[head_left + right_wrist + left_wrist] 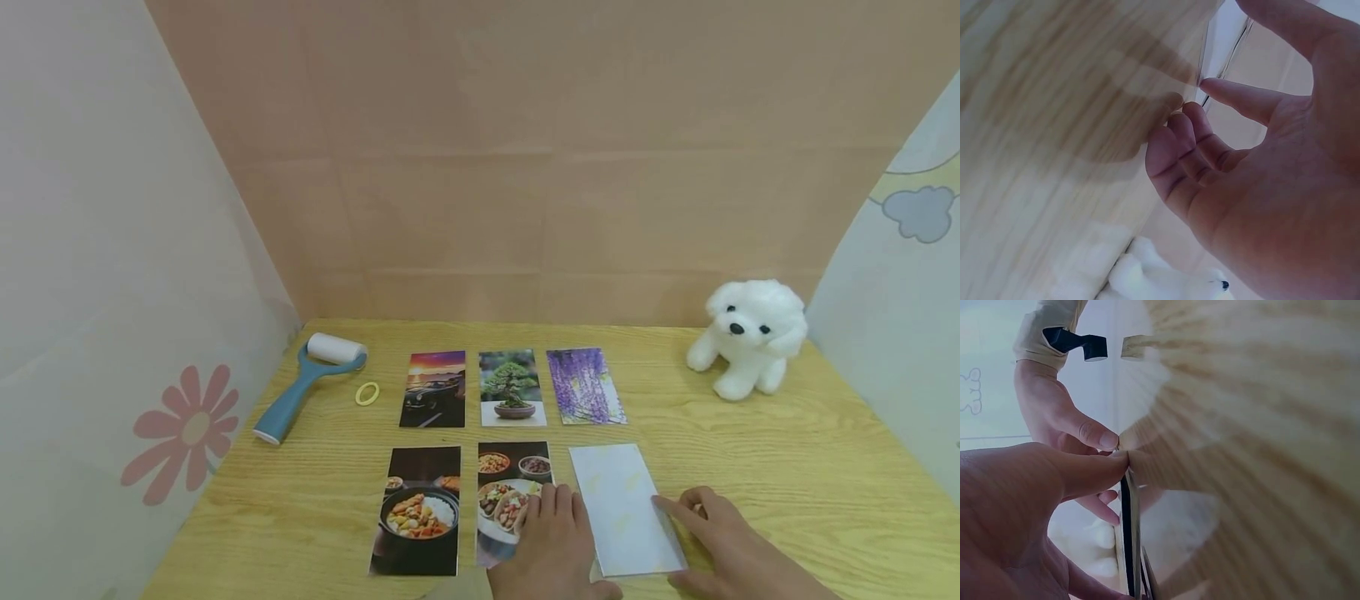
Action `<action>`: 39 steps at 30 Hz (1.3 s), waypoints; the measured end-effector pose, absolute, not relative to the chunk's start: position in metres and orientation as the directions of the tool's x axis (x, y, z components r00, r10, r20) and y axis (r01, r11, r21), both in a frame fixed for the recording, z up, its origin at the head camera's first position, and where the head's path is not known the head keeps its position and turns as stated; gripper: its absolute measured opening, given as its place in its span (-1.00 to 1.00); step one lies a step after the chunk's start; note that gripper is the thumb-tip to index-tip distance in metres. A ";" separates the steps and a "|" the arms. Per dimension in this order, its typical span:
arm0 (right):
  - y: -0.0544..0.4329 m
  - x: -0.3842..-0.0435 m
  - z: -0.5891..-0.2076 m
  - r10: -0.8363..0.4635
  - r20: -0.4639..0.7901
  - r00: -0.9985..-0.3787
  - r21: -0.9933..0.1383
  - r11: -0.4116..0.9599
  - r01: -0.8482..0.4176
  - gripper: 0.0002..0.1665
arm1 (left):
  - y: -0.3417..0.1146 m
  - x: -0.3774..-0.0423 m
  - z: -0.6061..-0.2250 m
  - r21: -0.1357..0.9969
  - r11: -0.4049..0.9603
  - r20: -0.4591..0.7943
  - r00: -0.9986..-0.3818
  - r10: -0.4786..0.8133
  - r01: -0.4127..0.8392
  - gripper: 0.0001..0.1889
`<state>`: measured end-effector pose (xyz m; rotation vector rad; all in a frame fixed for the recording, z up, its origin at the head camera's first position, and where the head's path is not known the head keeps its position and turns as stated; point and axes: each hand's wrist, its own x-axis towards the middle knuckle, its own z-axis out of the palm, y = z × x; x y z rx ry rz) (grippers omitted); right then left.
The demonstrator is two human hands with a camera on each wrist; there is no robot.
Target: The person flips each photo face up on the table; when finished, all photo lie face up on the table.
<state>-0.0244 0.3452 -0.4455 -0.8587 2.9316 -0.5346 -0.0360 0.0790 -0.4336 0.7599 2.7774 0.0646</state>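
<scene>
My left hand [551, 546] lies over the lower right part of the taco photo card [504, 489]. Its thumb reaches the bottom left corner of a card lying with its white side up [624, 507]. From the right, my right hand [723, 542] touches that white card's edge with the index finger, its thumb by the bottom right corner. In the right wrist view, the fingers [1163, 153] are loosely bent beside the card's edge. The left thumb [1094, 472] meets a card edge in the left wrist view. A rice-dish photo card [418, 510] lies left of the taco card.
Behind lie a sunset car card [433, 389], a bonsai card [513, 387] and a purple flower card [587, 386]. Farther left are a blue-handled roller [300, 392] and a yellow ring [367, 393]. A white plush dog [750, 337] sits at the back right.
</scene>
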 end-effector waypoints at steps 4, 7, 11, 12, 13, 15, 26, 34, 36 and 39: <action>0.345 -0.025 -0.446 -0.533 0.044 -0.845 -0.364 0.779 -0.510 -0.06 | 0.081 -0.035 -0.433 0.057 0.851 -0.214 -0.827 0.520 0.521 0.09; 0.345 -0.025 -0.445 -0.531 0.023 -0.847 -0.382 0.779 -0.498 -0.06 | 0.083 -0.034 -0.433 0.015 0.863 -0.210 -0.842 0.497 0.505 0.10; 0.343 -0.025 -0.443 -0.517 0.011 -0.856 -0.385 0.788 -0.481 -0.01 | 0.084 -0.035 -0.433 -0.011 0.881 -0.225 -0.860 0.458 0.472 0.12; 0.343 -0.025 -0.442 -0.512 0.007 -0.859 -0.385 0.791 -0.475 0.00 | 0.083 -0.035 -0.433 -0.015 0.883 -0.231 -0.861 0.454 0.469 0.12; 0.343 -0.025 -0.442 -0.506 -0.001 -0.863 -0.386 0.796 -0.466 0.02 | 0.083 -0.035 -0.433 -0.012 0.883 -0.234 -0.860 0.453 0.469 0.12; 0.343 -0.026 -0.440 -0.497 -0.019 -0.867 -0.390 0.802 -0.452 0.05 | 0.083 -0.036 -0.433 0.007 0.884 -0.248 -0.856 0.453 0.467 0.12; 0.342 -0.027 -0.440 -0.498 -0.011 -0.867 -0.369 0.808 -0.460 0.01 | 0.081 -0.036 -0.432 0.084 0.866 -0.235 -0.834 0.499 0.494 0.06; 0.343 -0.028 -0.441 -0.542 0.045 -0.839 -0.376 0.769 -0.517 -0.02 | 0.083 -0.036 -0.430 0.117 0.874 -0.227 -0.844 0.486 0.471 0.06; 0.343 -0.029 -0.442 -0.543 0.029 -0.839 -0.383 0.770 -0.511 -0.02 | 0.083 -0.035 -0.430 0.127 0.875 -0.204 -0.851 0.484 0.467 0.07; 0.343 -0.029 -0.440 -0.537 -0.001 -0.844 -0.401 0.773 -0.492 -0.02 | 0.083 -0.033 -0.428 0.143 0.876 -0.163 -0.862 0.480 0.460 0.08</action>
